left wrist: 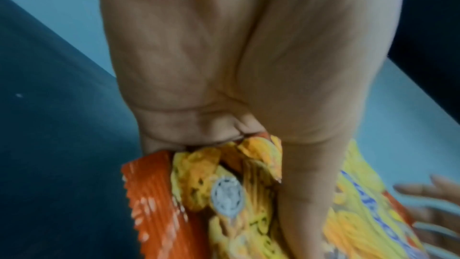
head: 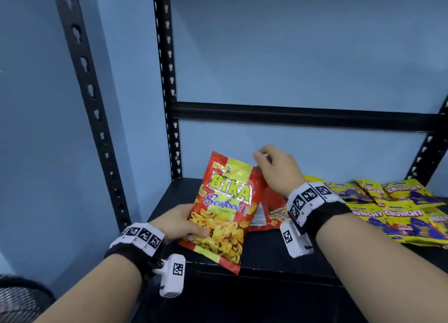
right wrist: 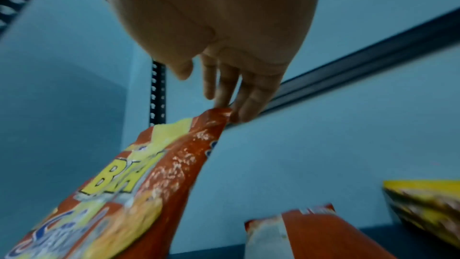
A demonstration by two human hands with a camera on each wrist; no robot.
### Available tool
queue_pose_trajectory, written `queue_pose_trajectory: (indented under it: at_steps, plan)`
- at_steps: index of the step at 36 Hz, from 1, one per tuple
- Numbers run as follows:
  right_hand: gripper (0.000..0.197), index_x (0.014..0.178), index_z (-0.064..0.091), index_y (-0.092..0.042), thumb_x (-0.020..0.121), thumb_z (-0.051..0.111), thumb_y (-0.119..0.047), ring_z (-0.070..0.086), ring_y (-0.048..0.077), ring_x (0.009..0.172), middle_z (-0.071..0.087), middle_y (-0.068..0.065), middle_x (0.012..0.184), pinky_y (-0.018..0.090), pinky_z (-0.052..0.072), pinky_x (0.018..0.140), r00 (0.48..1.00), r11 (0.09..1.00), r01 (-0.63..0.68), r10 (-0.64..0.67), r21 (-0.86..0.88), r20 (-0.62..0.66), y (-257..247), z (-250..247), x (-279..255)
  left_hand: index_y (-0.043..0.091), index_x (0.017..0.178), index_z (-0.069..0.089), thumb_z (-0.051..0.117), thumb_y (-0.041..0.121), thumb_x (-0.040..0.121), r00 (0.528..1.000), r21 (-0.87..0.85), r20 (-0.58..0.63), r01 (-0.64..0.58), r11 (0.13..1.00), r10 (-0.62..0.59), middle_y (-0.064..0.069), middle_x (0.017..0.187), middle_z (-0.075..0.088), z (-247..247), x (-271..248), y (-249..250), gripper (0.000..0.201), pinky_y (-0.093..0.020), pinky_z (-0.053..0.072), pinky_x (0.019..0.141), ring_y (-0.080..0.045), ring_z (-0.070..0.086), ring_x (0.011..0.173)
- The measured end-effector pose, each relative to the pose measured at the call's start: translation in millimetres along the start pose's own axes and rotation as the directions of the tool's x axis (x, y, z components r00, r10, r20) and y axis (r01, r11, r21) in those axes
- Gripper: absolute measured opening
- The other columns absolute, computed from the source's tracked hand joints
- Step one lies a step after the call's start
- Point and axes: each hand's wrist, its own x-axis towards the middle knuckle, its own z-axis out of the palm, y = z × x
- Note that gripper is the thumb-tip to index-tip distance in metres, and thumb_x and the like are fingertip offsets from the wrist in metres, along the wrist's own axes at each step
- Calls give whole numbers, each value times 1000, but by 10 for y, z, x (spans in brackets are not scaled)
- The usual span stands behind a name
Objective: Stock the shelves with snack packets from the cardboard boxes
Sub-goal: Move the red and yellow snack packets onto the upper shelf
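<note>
The left hand grips the lower left edge of the red Bika packet, held tilted over the shelf front. The right hand, at 1 o'clock, touches its top corner with loosely extended fingers. The packet looks light, puffy, crinkly and slippery, its chips fragile, so seams are the safest hold. Open room lies at 11 o'clock; yellow packets crowd 3 o'clock.

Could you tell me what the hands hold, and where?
The left hand grips the Bika packet at its lower left edge; the right hand fingertips touch its top right corner.
</note>
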Motion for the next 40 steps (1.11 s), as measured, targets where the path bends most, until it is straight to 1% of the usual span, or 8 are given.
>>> queue_pose_trajectory:
  at_steps: [3, 7, 10, 13, 18, 26, 31, 40]
  plan:
    - [26, 102, 59, -19, 105, 42, -38, 64, 31, 94, 69, 6, 97, 34, 41, 74, 987, 985, -159, 158, -60, -28, 363, 112, 154, 12, 129, 62, 83, -1, 78, 995, -50, -101, -2, 999, -3, -10, 120, 74, -44, 142, -62, 56, -52, 50, 104, -30, 70, 112]
    - [30, 126, 63, -20, 102, 51, -34, 63, 29, 116, 67, 7, 130, 31, 48, 92, 943, 919, -186, 266, -348, 198, 808, 390, 157, 11, 127, 57, 83, -6, 75, 941, -126, -336, -13, 992, -30, -7, 108, 77, -111, 366, -114, 61, -50, 53, 101, -25, 74, 102]
    - [53, 148, 49, -34, 97, 59, -44, 57, 24, 130, 52, -1, 151, 30, 45, 108, 872, 901, -133, 304, -412, 383, 1016, 561, 59, 20, 120, 58, 85, -7, 69, 886, -118, -464, -44, 992, -16, -4, 107, 77, -154, 543, -165, 65, -52, 53, 101, -24, 73, 102]
    - [70, 157, 27, -44, 95, 57, -55, 35, 32, 148, 23, 11, 167, 37, 30, 121, 789, 874, -90, 355, -477, 501, 1164, 675, 26, 28, 113, 59, 84, -9, 68, 857, -65, -515, -37, 997, -2, -2, 107, 76, -205, 689, -170, 63, -50, 53, 100, -22, 72, 102]
    - [72, 155, 30, -40, 92, 62, -53, 51, 27, 132, 47, 7, 148, 37, 44, 109, 798, 869, -47, 329, -493, 505, 1180, 653, -1, 23, 116, 61, 93, 4, 65, 844, 68, -536, 27, 997, 14, 4, 104, 75, -274, 931, -111, 63, -38, 57, 88, -15, 72, 96]
    - [66, 147, 36, -36, 90, 68, -48, 55, 16, 103, 52, -4, 116, 30, 48, 94, 817, 883, -12, 279, -468, 505, 1176, 585, -153, 24, 115, 62, 93, 5, 66, 829, 183, -557, 77, 980, 39, 8, 102, 72, -367, 1295, 61, 60, -24, 51, 73, -14, 69, 93]
    - [68, 149, 33, -38, 91, 68, -48, 52, 12, 101, 53, -4, 123, 26, 47, 94, 816, 891, -32, 285, -454, 503, 1198, 578, -202, 23, 122, 62, 96, 14, 63, 818, 255, -573, 115, 960, 54, 5, 113, 73, -458, 1565, 66, 68, -42, 52, 101, -20, 68, 106]
    - [69, 149, 31, -41, 91, 68, -48, 55, 12, 108, 52, -5, 129, 28, 47, 99, 823, 892, -55, 295, -449, 485, 1248, 630, -195, 20, 133, 53, 95, 22, 67, 782, 329, -621, 194, 924, 57, 0, 122, 69, -701, 1943, 113, 78, -37, 53, 95, -25, 66, 109]
